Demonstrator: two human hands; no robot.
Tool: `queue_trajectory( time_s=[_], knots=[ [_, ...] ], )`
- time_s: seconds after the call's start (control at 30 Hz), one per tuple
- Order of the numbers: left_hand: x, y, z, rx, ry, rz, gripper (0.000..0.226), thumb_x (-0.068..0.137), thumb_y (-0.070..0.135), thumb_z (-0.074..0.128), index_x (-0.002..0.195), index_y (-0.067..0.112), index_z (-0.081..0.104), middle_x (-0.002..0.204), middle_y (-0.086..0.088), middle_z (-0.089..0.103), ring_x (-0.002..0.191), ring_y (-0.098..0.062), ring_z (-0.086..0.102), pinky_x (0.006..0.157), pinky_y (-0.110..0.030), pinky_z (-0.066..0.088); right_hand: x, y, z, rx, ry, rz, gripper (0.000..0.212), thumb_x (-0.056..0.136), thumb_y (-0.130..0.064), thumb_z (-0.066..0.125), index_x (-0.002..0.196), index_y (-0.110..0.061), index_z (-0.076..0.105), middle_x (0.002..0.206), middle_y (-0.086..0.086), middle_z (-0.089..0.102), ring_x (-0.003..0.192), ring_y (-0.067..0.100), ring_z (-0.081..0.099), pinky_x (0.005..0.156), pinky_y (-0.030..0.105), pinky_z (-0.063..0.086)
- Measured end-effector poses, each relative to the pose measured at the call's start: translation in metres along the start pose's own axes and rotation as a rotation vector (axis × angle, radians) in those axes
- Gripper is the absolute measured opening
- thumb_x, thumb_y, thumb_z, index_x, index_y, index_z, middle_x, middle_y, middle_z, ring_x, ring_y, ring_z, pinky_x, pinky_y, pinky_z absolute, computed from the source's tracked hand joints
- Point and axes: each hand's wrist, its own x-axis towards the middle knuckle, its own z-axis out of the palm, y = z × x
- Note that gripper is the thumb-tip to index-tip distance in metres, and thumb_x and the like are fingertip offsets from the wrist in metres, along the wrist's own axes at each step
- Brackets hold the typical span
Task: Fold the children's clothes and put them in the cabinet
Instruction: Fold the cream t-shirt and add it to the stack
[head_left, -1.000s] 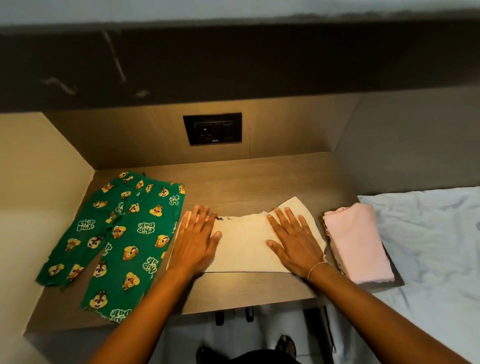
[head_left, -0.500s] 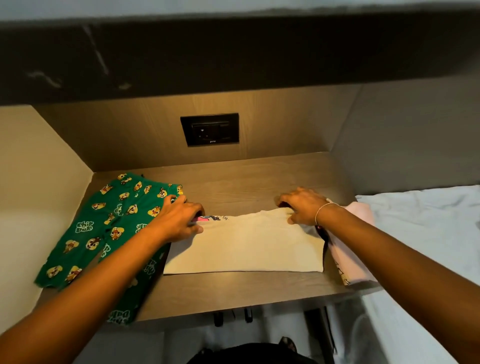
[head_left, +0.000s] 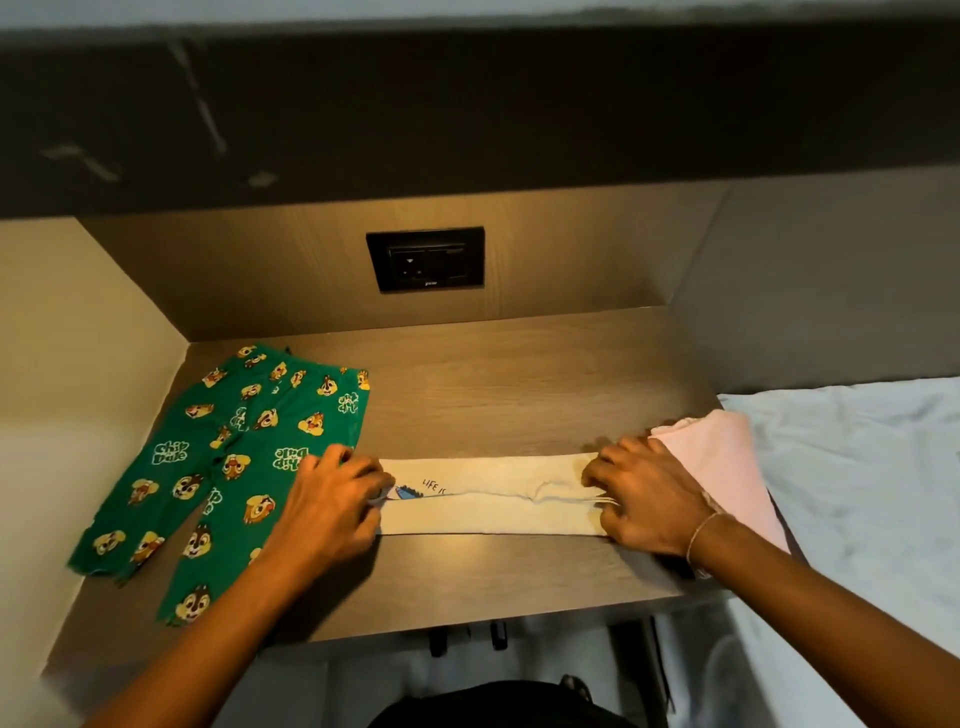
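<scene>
The cream shirt (head_left: 493, 493), a wide flat rectangle half a second ago, is now a narrow band at six o'clock on the shelf (head_left: 519, 384). The left hand (head_left: 332, 493) and right hand (head_left: 641, 493) pinch its ends. The green trousers (head_left: 228, 467) at nine o'clock look unfolded.

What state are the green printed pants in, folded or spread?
Spread. The green pants lie flat on the shelf, both legs apart and full length showing.

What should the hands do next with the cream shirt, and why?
Probably press it flat. Both hands, left hand and right hand, pinch the ends of the cream shirt, just folded into a long strip, and a bump shows near the right end.
</scene>
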Motion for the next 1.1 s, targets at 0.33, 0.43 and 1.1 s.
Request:
queue_trajectory(
  time_s=[0.33, 0.43, 1.1],
  knots=[
    [0.002, 0.085, 0.002, -0.092, -0.162, -0.149, 0.068, 0.085, 0.045, 0.029, 0.145, 0.015, 0.035, 0.155, -0.005, 0.032, 0.132, -0.023, 0.037, 0.100, -0.041, 0.037, -0.023, -0.006, 0.008, 0.079, 0.016, 0.119, 0.050, 0.082, -0.050, 0.038, 0.126, -0.036, 0.058, 0.129, -0.005, 0.056, 0.112, 0.016, 0.049, 0.086, 0.032, 0.036],
    [0.046, 0.070, 0.000, -0.130, -0.186, -0.053, 0.069, 0.085, 0.047, 0.024, 0.146, 0.015, 0.036, 0.159, -0.004, 0.027, 0.139, -0.024, 0.032, 0.109, -0.042, 0.031, -0.048, -0.021, 0.013, 0.115, 0.067, 0.188, 0.048, 0.076, -0.048, 0.040, 0.115, -0.035, 0.065, 0.116, -0.002, 0.063, 0.098, 0.017, 0.057, 0.072, 0.030, 0.033],
    [0.009, 0.059, 0.022, -0.347, -0.052, 0.341, 0.078, 0.081, 0.065, 0.046, 0.148, 0.028, 0.033, 0.160, 0.002, 0.025, 0.148, -0.020, 0.014, 0.119, -0.044, 0.011, -0.068, -0.105, 0.048, 0.422, 0.192, 0.096, 0.060, 0.082, -0.059, 0.056, 0.137, -0.040, 0.042, 0.141, -0.019, 0.044, 0.130, 0.007, 0.038, 0.101, 0.032, 0.038]
  ],
)
